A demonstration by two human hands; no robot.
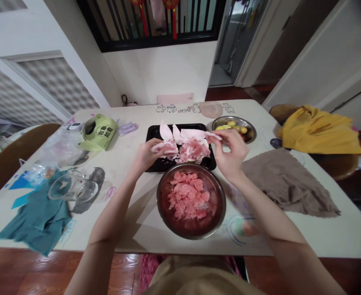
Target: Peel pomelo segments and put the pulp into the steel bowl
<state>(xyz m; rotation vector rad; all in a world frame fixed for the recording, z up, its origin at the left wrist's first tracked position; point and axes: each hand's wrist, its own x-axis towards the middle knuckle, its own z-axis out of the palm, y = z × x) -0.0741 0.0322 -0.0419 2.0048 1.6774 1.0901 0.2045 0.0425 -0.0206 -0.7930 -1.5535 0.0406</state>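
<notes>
My left hand (150, 154) is closed on a pink pomelo segment (167, 148) over the left side of a black tray (213, 163). At the tray's right, my right hand (232, 152) pinches a pale strip of pomelo membrane (213, 135) between thumb and fingers. Thick whitish peel pieces (192, 133) stand along the back of the tray, and a heap of torn pink membrane (194, 150) lies in front of them. Nearer to me, a round steel bowl (220, 213) holds peeled pink pomelo flesh (188, 194).
Behind my right hand sits a steel bowl (251, 135) of yellow fruit. A brown cloth (291, 180) spreads at right. On the left are a green visor-like cap (102, 131), a clear glass pitcher (71, 186), a teal cloth (42, 217) and clear plastic bags (57, 147).
</notes>
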